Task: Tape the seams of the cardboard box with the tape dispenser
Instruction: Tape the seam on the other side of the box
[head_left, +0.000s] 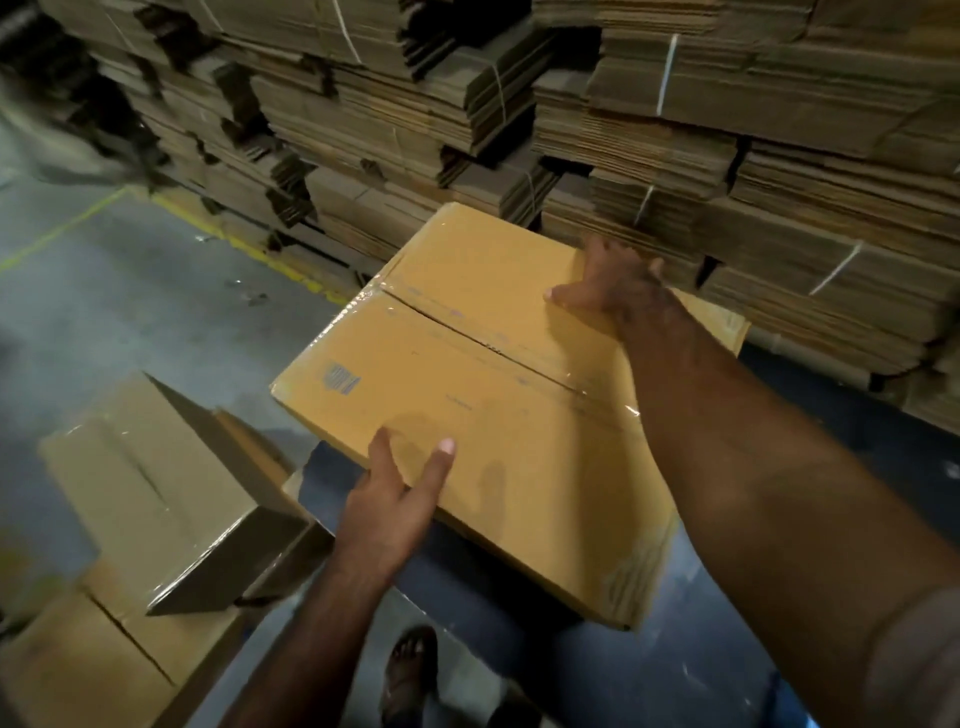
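Left hand (402, 486) lies flat on the near edge of the box (493, 395), fingers spread, thumb and forefinger on top, the rest wrapping under the edge; it grips the box side rather than closing on anything else. Right hand (613, 286) reaches across to the far side, palm down on the top panel, fingers curled over the far edge, thumb pointing left. Both arms bare; a pale sleeve (914, 660) shows at the right upper arm. Box top is closed, the two flaps meeting at a centre seam (467, 332) that runs diagonally from upper left to lower right. Clear tape (597, 387) glints along that seam and over the left end. A small blue printed mark (340, 379) sits near the left corner of the near flap; too blurred to read. Faint print on the lower right side, also unreadable. Box appears held up off the floor, tilted, above a dark blue surface (675, 670). No dispenser seen in view. To the left, two more boxes (150, 499), the upper one lying tilted on the lower, tape shining on its edges. A sandalled foot (410, 670) shows at the bottom. Floor (104, 280) is grey concrete with a worn yellow line (244, 244). Behind, tall stacks of flat cardboard bundles (727, 130), tied with white string.
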